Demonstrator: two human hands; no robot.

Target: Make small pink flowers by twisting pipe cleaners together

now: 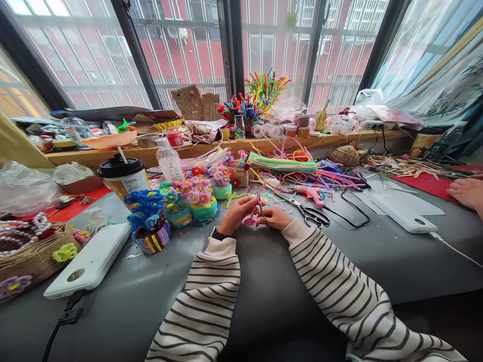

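Pinched in my left hand is a pink pipe cleaner that sticks up between the fingers. My right hand is closed on a small dark tool, perhaps tweezers or small scissors, whose tip reaches the pipe cleaner. Below and between the hands hangs a small pink loop or flower. Large black-handled scissors lie just right of my right hand. Behind them is a pink glue gun. Pots of fuzzy pink flowers and blue flowers stand to the left.
A lidded cup and a clear bottle stand at the left. White power banks lie on both sides. Bundled pipe cleaners lie behind my hands. Another person's hand is at the far right.
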